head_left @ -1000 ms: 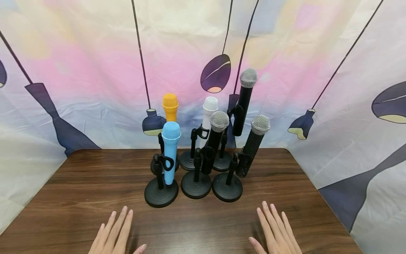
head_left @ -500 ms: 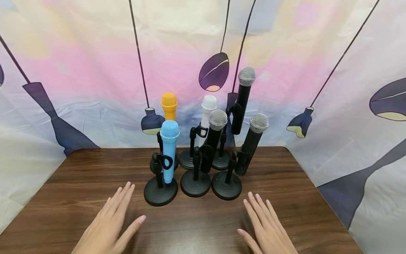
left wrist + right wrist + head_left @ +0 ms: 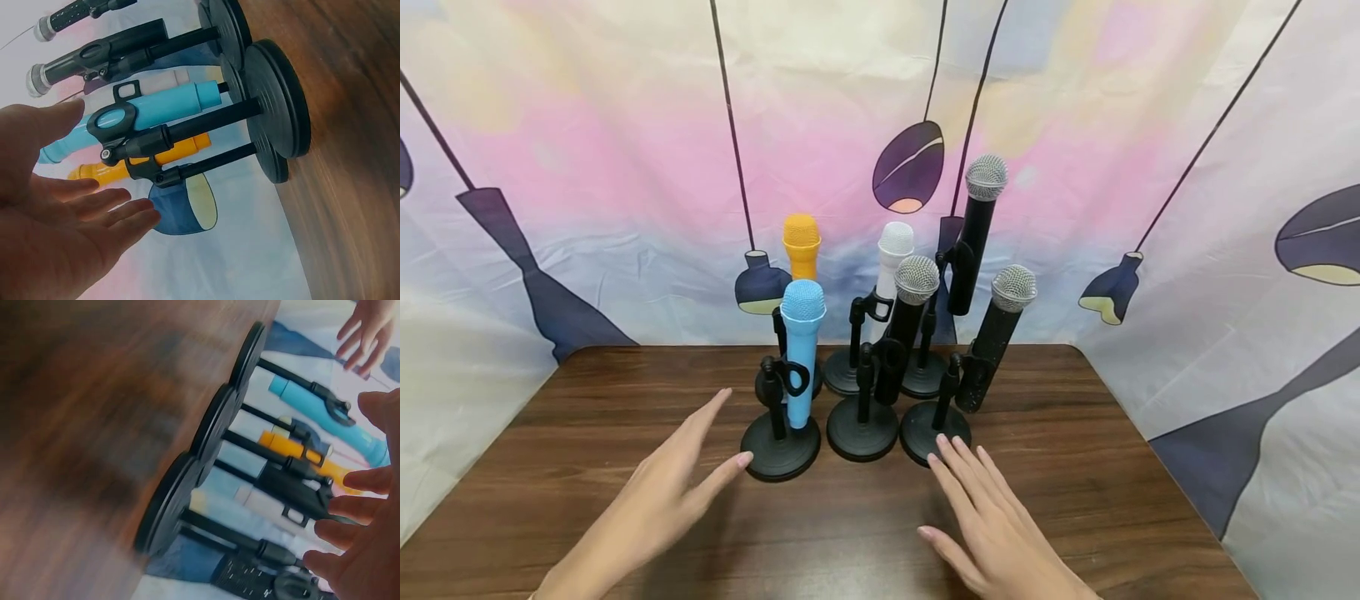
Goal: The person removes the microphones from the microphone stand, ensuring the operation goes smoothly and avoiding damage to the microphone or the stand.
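Note:
My left hand [image 3: 658,492] reaches in from the left, thumb apart from straight fingers and holding nothing. It is nearest the light blue microphone [image 3: 802,350], which stands upright in a clip on a black round-based stand [image 3: 781,454]. In the head view the thumb tip comes right to that base's edge. My right hand [image 3: 996,533] is palm down, fingers extended; its fingertips overlap the front right stand's base [image 3: 934,429]. That stand holds a tilted black microphone [image 3: 996,346] with a silver mesh head. Another black microphone [image 3: 908,329] leans in the front middle stand [image 3: 862,425].
Behind the front row stand an orange microphone [image 3: 802,246], a white microphone [image 3: 891,258] and a taller black microphone [image 3: 973,242], on similar stands. The brown wooden table [image 3: 587,417] ends at a patterned cloth backdrop [image 3: 647,167].
Both hands have moved forward and inward, the left toward the blue microphone's stand and the right to the front right base. The left thumb has spread. Microphones and stands have stayed put.

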A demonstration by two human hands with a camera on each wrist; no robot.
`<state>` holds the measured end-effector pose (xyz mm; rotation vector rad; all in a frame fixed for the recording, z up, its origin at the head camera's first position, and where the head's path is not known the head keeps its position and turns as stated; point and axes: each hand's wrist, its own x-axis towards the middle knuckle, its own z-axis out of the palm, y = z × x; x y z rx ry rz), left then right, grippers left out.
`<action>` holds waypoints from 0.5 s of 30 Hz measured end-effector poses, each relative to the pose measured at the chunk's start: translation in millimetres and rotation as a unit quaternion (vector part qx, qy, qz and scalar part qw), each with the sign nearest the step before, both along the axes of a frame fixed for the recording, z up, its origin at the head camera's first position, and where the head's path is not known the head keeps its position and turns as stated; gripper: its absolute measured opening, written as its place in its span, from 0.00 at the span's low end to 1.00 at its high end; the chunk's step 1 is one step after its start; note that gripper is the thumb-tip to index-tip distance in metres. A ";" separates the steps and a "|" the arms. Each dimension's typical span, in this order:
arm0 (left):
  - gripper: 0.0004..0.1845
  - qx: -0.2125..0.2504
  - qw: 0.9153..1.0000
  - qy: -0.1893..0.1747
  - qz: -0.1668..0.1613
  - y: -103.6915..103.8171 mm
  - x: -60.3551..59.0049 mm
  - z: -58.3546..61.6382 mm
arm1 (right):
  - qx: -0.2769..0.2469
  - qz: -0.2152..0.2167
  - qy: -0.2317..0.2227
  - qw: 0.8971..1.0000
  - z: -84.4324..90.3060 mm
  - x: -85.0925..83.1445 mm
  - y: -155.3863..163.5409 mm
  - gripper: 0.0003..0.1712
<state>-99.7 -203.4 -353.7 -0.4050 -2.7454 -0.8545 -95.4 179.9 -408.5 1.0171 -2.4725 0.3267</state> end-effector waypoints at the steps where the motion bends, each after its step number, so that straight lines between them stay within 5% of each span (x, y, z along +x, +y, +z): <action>1: 0.44 0.004 1.000 0.006 -0.002 0.3 -2.8 1.1 | -0.001 0.008 -0.004 1.000 1.8 -1.2 -3.2 0.41; 6: 0.42 0.023 0.999 0.028 -0.012 3.3 -18.9 6.0 | 0.008 0.026 -0.034 0.999 11.9 -7.4 -19.7 0.40; 15: 0.36 0.070 0.997 0.027 -0.018 8.6 -49.2 8.2 | -0.041 0.112 -0.018 0.993 25.3 -23.1 -53.5 0.39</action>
